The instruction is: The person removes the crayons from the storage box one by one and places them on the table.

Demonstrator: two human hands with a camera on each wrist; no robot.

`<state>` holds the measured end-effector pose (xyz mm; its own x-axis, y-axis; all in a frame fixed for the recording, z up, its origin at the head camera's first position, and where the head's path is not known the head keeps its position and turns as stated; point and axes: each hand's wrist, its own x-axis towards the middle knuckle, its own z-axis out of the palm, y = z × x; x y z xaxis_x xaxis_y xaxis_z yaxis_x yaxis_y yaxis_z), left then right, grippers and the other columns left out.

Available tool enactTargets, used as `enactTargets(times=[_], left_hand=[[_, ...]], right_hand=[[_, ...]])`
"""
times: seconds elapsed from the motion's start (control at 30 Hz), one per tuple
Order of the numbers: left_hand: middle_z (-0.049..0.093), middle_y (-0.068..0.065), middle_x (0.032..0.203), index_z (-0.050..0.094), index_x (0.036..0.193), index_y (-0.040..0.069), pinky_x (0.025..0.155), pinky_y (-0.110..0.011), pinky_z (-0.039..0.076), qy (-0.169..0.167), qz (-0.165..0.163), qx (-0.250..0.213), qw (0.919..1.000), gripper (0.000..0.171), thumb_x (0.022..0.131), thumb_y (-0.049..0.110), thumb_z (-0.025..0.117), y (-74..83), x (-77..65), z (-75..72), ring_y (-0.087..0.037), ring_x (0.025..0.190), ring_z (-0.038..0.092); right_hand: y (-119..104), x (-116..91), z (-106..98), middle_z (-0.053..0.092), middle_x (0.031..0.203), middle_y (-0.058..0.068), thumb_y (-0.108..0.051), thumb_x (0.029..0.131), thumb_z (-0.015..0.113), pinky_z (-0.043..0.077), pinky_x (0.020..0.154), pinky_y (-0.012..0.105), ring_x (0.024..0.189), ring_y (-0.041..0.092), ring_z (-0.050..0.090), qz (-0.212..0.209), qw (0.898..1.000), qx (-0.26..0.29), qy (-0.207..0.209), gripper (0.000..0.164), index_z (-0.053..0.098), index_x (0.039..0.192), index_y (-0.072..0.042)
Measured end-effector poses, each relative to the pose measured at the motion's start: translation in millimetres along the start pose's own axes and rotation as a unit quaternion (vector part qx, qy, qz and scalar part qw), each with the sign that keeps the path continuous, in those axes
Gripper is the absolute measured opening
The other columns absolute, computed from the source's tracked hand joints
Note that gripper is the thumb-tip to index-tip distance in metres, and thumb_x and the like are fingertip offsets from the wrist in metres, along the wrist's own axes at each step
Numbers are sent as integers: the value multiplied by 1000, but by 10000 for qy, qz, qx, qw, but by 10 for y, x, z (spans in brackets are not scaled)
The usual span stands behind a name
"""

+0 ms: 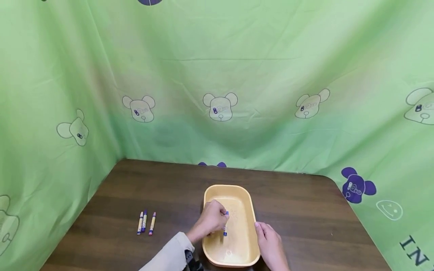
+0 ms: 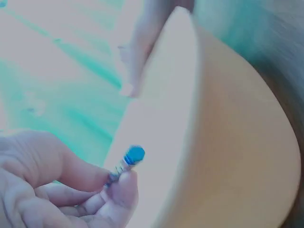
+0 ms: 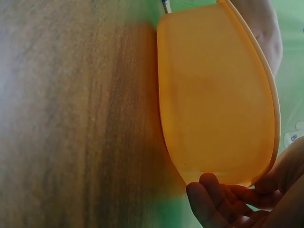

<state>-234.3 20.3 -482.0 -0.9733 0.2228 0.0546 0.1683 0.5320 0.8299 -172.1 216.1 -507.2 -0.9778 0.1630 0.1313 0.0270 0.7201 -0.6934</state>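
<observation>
A yellow-orange plastic basin [image 1: 242, 241] stands on the table in front of me. My left hand [image 1: 213, 216] reaches over its left rim and pinches a crayon [image 1: 225, 231] between thumb and fingers, above the basin's floor. In the left wrist view the crayon's blue end [image 2: 135, 155] sticks out past the fingertips. My right hand [image 1: 270, 242] holds the basin's right side. The right wrist view shows its fingers [image 3: 209, 202] against the outer wall, with the thumb side up by the rim.
Left of the basin, three crayons [image 1: 152, 223] lie side by side on the brown wood-grain table [image 1: 298, 210]. A green cloth [image 1: 264, 75] printed with bear heads hangs behind the table and along both sides.
</observation>
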Motion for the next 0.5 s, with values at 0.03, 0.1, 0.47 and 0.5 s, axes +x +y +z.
enactTargets(times=[0.03, 0.1, 0.47, 0.5], left_hand=[[64, -4, 57, 70, 66, 0, 40, -21, 49, -42, -54, -443, 9990, 18, 83, -5, 70, -2, -11, -52, -4, 42, 55], [72, -15, 70, 75, 85, -8, 49, -29, 59, -133, -184, -1308, 9911, 5, 86, -5, 72, -16, -34, -160, -8, 47, 62], [72, -12, 82, 68, 104, -19, 65, -33, 64, -33, -424, -2550, 9660, 19, 88, -8, 67, -294, -144, -790, -12, 63, 65], [73, -12, 83, 68, 105, -19, 66, -33, 64, 28, -457, -2551, 9658, 20, 88, -8, 67, -335, -167, -836, -12, 63, 66]], right_hand=[[4, -7, 1, 72, 114, 16, -22, 107, 51, 51, 98, 57, 113, 41, 66, -10, 10000, 3, 7, 32, 72, 114, 0], [12, -20, 2, 72, 113, 15, -22, 107, 51, 52, 97, 56, 112, 41, 66, -28, 10000, 6, 16, 31, 73, 114, -1], [26, -16, 10, 72, 114, 18, -22, 107, 51, 52, 98, 57, 112, 42, 66, -103, 9999, 29, 119, 32, 72, 114, 1], [28, -19, 10, 72, 115, 18, -22, 107, 51, 52, 98, 57, 112, 42, 66, -95, 9999, 34, 120, 32, 72, 114, 1]])
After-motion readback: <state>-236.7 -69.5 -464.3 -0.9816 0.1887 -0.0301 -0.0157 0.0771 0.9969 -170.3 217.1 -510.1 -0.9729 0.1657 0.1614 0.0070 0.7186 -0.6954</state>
